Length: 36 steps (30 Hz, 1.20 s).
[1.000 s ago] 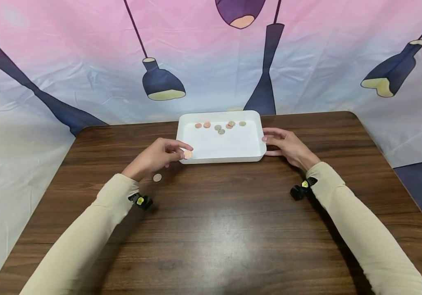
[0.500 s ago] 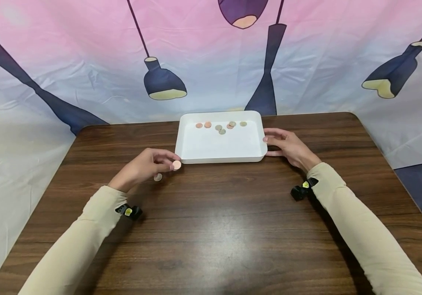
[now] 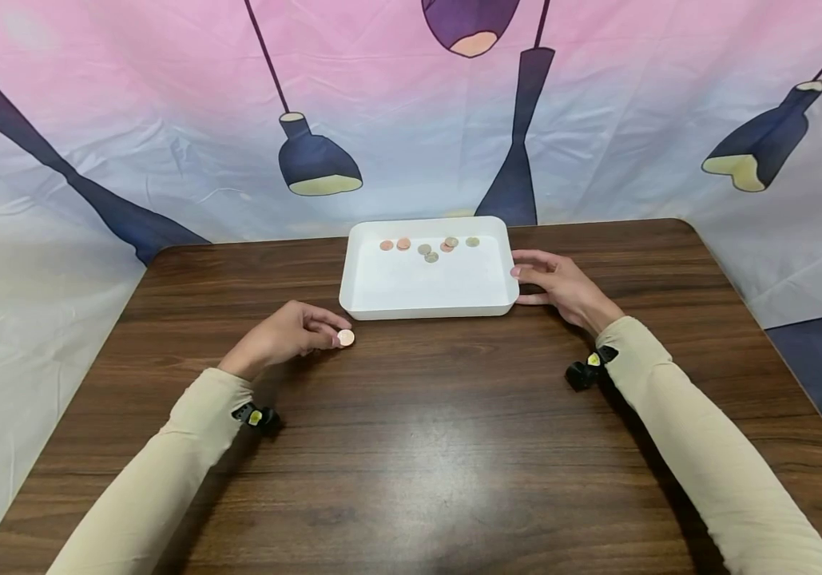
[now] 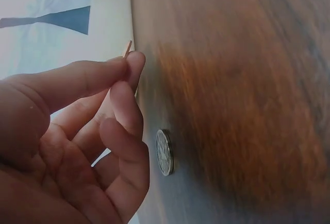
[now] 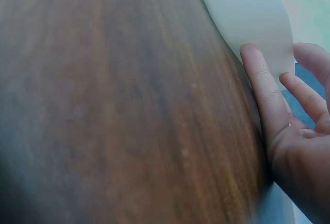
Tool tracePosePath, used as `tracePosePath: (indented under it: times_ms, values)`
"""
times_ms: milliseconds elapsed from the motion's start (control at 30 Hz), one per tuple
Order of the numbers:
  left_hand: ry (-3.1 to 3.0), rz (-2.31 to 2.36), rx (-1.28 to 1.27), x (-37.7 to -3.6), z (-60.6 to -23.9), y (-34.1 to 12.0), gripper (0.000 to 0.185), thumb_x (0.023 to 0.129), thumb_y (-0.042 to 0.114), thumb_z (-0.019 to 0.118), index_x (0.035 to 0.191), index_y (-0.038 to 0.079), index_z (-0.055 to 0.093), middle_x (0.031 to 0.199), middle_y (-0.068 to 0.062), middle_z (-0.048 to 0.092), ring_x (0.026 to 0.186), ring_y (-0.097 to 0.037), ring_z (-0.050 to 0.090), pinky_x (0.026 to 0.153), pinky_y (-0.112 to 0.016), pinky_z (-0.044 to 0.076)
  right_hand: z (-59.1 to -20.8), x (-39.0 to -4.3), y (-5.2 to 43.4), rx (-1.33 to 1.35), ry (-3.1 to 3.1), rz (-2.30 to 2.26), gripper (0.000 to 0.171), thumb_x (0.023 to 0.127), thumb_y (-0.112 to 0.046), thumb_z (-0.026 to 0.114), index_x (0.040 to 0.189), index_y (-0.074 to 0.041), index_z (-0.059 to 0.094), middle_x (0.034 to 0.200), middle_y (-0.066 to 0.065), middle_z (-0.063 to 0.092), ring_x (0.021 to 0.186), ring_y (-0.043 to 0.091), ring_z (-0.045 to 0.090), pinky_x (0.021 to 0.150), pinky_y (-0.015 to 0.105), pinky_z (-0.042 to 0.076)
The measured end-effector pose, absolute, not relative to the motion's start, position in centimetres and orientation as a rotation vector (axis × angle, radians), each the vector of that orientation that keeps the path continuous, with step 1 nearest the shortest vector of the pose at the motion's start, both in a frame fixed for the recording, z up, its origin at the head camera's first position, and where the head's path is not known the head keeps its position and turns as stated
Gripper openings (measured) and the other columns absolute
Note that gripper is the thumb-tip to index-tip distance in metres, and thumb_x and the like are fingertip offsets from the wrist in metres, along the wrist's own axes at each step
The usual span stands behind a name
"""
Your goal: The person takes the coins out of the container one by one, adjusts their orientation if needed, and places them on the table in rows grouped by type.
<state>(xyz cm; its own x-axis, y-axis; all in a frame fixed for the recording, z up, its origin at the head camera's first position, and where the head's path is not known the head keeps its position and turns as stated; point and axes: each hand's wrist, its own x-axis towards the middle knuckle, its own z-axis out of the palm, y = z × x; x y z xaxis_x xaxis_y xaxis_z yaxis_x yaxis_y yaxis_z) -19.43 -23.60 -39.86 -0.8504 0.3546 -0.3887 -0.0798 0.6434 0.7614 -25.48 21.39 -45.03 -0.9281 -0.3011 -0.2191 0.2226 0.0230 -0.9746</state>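
A copper-coloured coin (image 3: pixel 346 338) is pinched at the fingertips of the left hand (image 3: pixel 294 331), just off the front left corner of a white tray (image 3: pixel 425 287). The left wrist view shows this coin (image 4: pixel 128 48) edge-on between thumb and finger. A silver-coloured coin (image 4: pixel 164 152) lies on the table close by the curled lower fingers; in the head view the hand hides it. At the tray's right end, the right hand (image 3: pixel 561 287) holds the side, its thumb at the rim. One finger lies along the outer wall (image 5: pixel 258 23) low down in the right wrist view.
Several copper and silver-coloured coins (image 3: pixel 431 257) lie spread along the far half of the tray, two of them overlapping. The dark wooden table (image 3: pixel 439 447) extends in front. A printed cloth (image 3: pixel 411 152) hangs right behind the table's back edge.
The left hand has moved from over the tray's left corner down and toward me, still pinching the copper coin. It now covers the silver coin on the table. The right hand stays in place.
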Motion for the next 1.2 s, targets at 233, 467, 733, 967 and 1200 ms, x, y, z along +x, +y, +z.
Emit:
tracePosePath:
  times_ms: [233,467,733,967,1200]
  values:
    - [2.445,1.009,0.264,-19.3,-39.9,-23.3,0.027,0.099,0.008,0.072,0.126,0.003,0.076,0.101,-0.006,0.08,0.088,-0.013,0.064,0.079,-0.027,0.047,-45.1,-25.6,21.4,-0.071,1.942,-1.968,0.057,0.108,-0.017,0.064,0.159,-0.005,0.043,0.13,0.006,0.062,0.109,0.013,0.068,0.09,0.035,0.062]
    - [2.512,0.917,0.288,-19.1,-39.7,-22.8,0.026,0.097,0.005,0.074,0.123,0.003,0.078,0.094,-0.003,0.078,0.085,-0.015,0.064,0.078,-0.031,0.049,-45.0,-25.6,21.3,-0.068,1.942,-1.964,0.057,0.108,-0.017,0.064,0.159,-0.005,0.043,0.13,0.006,0.061,0.105,0.014,0.07,0.089,0.035,0.062]
    - [2.602,0.822,0.31,-19.2,-39.8,-22.5,0.024,0.098,0.009,0.075,0.122,0.008,0.08,0.094,-0.002,0.076,0.085,-0.017,0.062,0.078,-0.032,0.048,-45.0,-25.6,21.4,-0.058,1.943,-1.966,0.057,0.107,-0.017,0.064,0.159,-0.005,0.043,0.129,0.005,0.062,0.107,0.014,0.069,0.089,0.035,0.062]
    - [2.693,0.775,0.347,-18.9,-40.2,-22.2,0.023,0.097,0.01,0.077,0.119,0.01,0.082,0.09,0.0,0.075,0.081,-0.015,0.061,0.076,-0.032,0.048,-44.9,-25.6,21.5,-0.073,1.934,-1.974,0.057,0.108,-0.016,0.063,0.159,-0.004,0.043,0.131,0.007,0.061,0.11,0.014,0.067,0.089,0.035,0.062]
    - [2.74,0.742,0.334,-18.5,-40.7,-21.7,0.021,0.096,0.01,0.075,0.115,0.013,0.083,0.085,0.003,0.073,0.077,-0.014,0.06,0.073,-0.031,0.047,-45.0,-25.6,21.4,-0.068,1.929,-1.972,0.057,0.108,-0.016,0.064,0.159,-0.004,0.043,0.129,0.007,0.061,0.107,0.014,0.069,0.09,0.035,0.062]
